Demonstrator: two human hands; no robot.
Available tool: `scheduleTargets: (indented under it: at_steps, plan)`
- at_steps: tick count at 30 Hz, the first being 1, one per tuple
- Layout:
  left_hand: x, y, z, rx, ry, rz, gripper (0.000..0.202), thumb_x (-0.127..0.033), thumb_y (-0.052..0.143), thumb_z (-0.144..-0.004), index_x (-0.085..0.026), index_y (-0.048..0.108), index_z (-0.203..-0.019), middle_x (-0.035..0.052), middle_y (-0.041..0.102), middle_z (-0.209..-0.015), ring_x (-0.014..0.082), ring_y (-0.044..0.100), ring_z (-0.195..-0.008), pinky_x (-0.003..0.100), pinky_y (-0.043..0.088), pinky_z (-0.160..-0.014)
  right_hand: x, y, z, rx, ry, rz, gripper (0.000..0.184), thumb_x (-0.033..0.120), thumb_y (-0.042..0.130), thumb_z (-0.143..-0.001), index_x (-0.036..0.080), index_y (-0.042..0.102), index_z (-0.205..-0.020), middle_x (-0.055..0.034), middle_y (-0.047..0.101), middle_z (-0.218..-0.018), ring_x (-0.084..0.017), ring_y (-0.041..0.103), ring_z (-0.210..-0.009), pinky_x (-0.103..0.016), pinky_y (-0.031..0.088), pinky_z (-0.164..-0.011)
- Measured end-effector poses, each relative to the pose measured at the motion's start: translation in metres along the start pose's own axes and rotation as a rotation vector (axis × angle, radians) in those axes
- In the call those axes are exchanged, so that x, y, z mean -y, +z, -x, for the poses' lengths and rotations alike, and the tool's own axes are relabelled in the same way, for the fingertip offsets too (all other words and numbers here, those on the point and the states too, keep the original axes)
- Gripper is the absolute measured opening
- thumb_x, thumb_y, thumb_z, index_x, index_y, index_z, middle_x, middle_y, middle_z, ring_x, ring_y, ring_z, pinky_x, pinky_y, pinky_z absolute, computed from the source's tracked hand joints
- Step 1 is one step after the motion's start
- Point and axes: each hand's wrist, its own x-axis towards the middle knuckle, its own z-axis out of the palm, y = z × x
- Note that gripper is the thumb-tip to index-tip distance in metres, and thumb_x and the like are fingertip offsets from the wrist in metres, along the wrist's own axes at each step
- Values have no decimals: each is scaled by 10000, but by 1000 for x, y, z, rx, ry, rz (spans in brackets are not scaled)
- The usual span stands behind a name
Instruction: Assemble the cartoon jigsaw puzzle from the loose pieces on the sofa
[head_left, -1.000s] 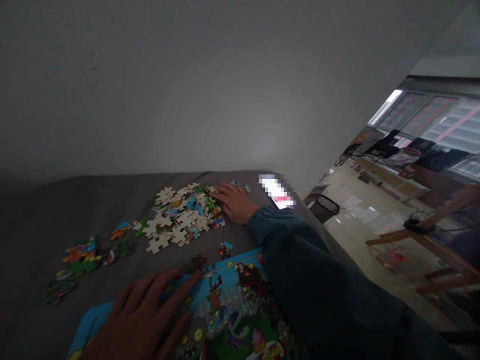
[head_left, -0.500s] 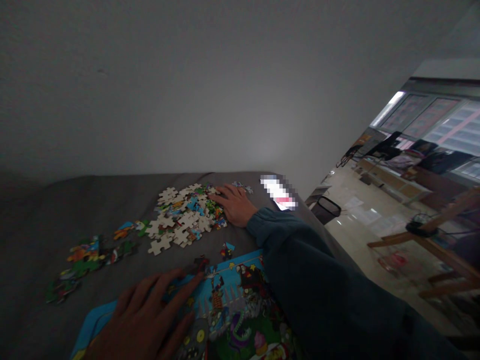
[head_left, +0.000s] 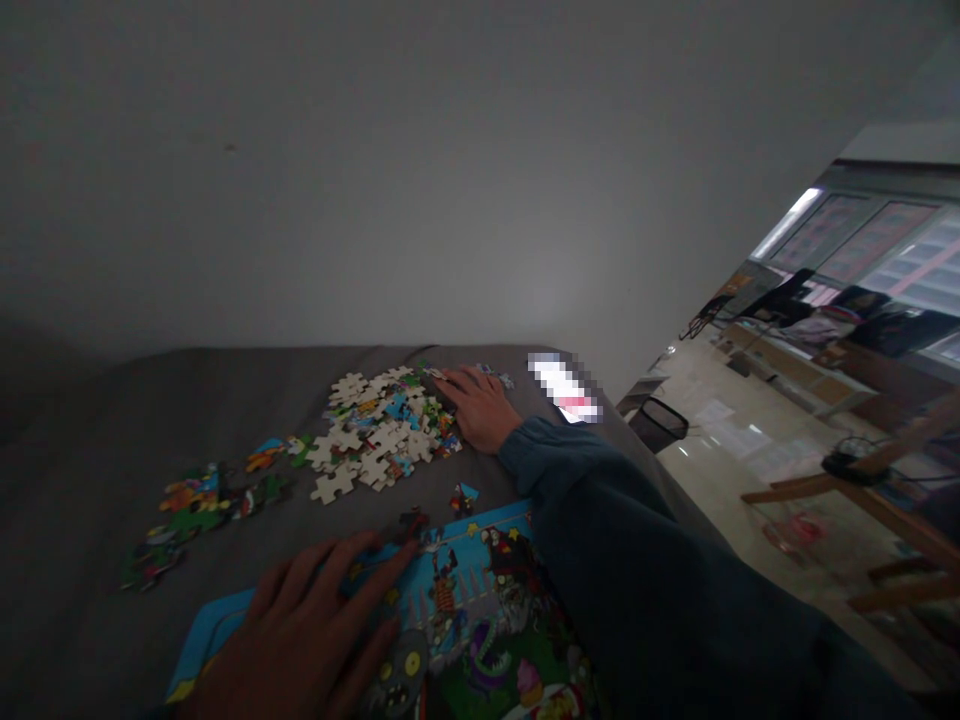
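Observation:
My left hand (head_left: 307,620) lies with fingers spread over the upper left of a colourful cartoon picture board (head_left: 457,590), whose left part it hides. At the right edge of a heap of jigsaw pieces (head_left: 382,430), my right hand (head_left: 480,405) rests with its fingers stretched out, touching the heap. Many pieces there show their pale backs, others their printed side. One loose jigsaw piece (head_left: 463,498) sits just above the board's top edge, and a dark piece (head_left: 412,522) lies by my left fingertips. My right sleeve covers the board's right side.
Joined clusters of jigsaw pieces (head_left: 195,500) lie on the grey cloth (head_left: 247,400) to the left. A few pieces (head_left: 496,376) are beyond my right hand. A lit phone (head_left: 566,388) lies near the cloth's right edge. A wooden stool (head_left: 862,490) stands on the floor beyond.
The whole view has shifted slightly, so things on the cloth appear a little further right. My right hand has slid slightly away from the heap's middle toward its right edge. The left hand stays put on the board.

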Motion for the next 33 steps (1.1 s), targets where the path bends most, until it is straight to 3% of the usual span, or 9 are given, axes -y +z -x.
scheduleTargets:
  at_steps: [9, 13, 18, 21, 25, 28, 30, 33]
  plan:
    - [0, -1, -1, -4, 18, -8, 584, -459, 474, -989, -486, 274, -1537, 1, 621, -1334, 288, 556, -1158, 437, 435, -927, -1, -3, 1, 40, -56, -29, 632, 94, 388, -932, 232, 362, -1548, -28, 399, -1586, -291, 266, -1449, -526, 279, -1146]
    - [1, 1, 0, 2, 14, -12, 564, -486, 467, -989, -487, 300, -1528, 4, 622, -1340, 292, 561, -1155, 447, 440, -934, -5, -2, 1, 13, 64, -67, 636, 128, 422, -915, 194, 361, -1545, -58, 460, -1539, -239, 302, -1432, -455, 285, -1152]
    - [2, 1, 0, 39, -11, 10, 517, -512, 466, -987, -476, 384, -1496, 7, 615, -1360, 286, 557, -1172, 441, 447, -959, -16, -7, 3, -81, 280, -33, 693, 144, 459, -893, 214, 321, -1568, -132, 437, -1525, -349, 293, -1409, -564, 304, -1090]
    - [1, 0, 1, 42, -23, 18, 491, -495, 472, -988, -476, 421, -1476, 2, 616, -1362, 281, 556, -1176, 437, 454, -964, -18, -15, 3, -162, 336, -48, 631, 142, 480, -900, 253, 421, -1519, -121, 456, -1498, -348, 334, -1367, -557, 319, -1073]
    - [0, 0, 1, 37, -29, 30, 494, -458, 469, -990, -481, 412, -1480, 3, 622, -1357, 287, 561, -1171, 460, 460, -951, -4, -25, 7, -141, 74, -207, 453, 252, 462, -991, 240, 506, -1442, -76, 542, -1423, -264, 409, -1296, -481, 357, -1075]
    - [-2, 0, -1, 37, -37, 48, 501, -463, 454, -993, -493, 385, -1489, -3, 624, -1361, 293, 560, -1181, 476, 457, -952, 15, -25, 16, -58, -129, -264, 508, 459, 510, -1000, 260, 464, -1465, -57, 493, -1482, -246, 374, -1340, -470, 329, -1119]
    - [-4, -2, -3, 44, -44, 60, 502, -458, 459, -990, -491, 391, -1486, -6, 624, -1364, 297, 558, -1188, 481, 457, -956, 25, -22, 22, -17, -148, -270, 635, 593, 572, -935, 272, 459, -1471, -63, 470, -1494, -269, 347, -1356, -485, 327, -1122]
    - [-7, -9, -7, 62, -52, 64, 480, -432, 481, -972, -480, 461, -1449, 0, 647, -1330, 304, 578, -1160, 486, 472, -933, 32, -20, 27, -30, -103, -249, 692, 657, 592, -890, 278, 486, -1459, -93, 441, -1481, -286, 334, -1356, -491, 333, -1112]
